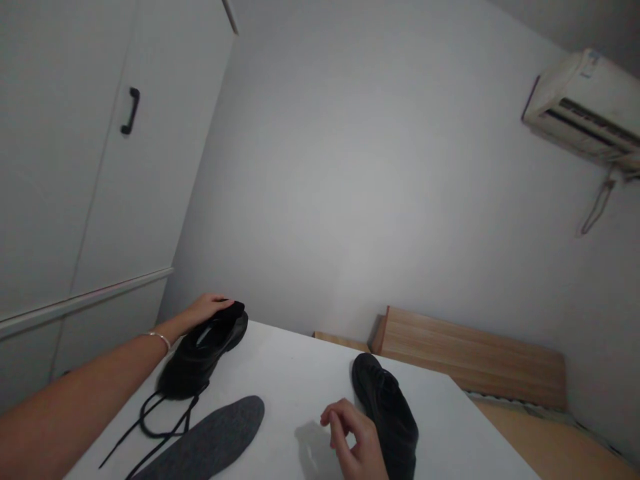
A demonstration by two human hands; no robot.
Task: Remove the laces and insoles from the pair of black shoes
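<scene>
There, my left hand (207,309) clasped the unlaced shoe (200,360) by its far heel, toe toward me; my right hand (353,443), half-curled, empty, lay beside the other shoe (387,413)

No writing can be read. The small sticker (593,59) on the white wall-mounted air conditioner (583,107), far right, is blurred. The black lace-up shoe (205,357) at left and the black laceless shoe (387,407) at right show no legible brand.

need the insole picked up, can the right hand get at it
Probably yes: the right hand is close beside the grey insole, with only white table top between them, and its curled fingers look empty.
</scene>
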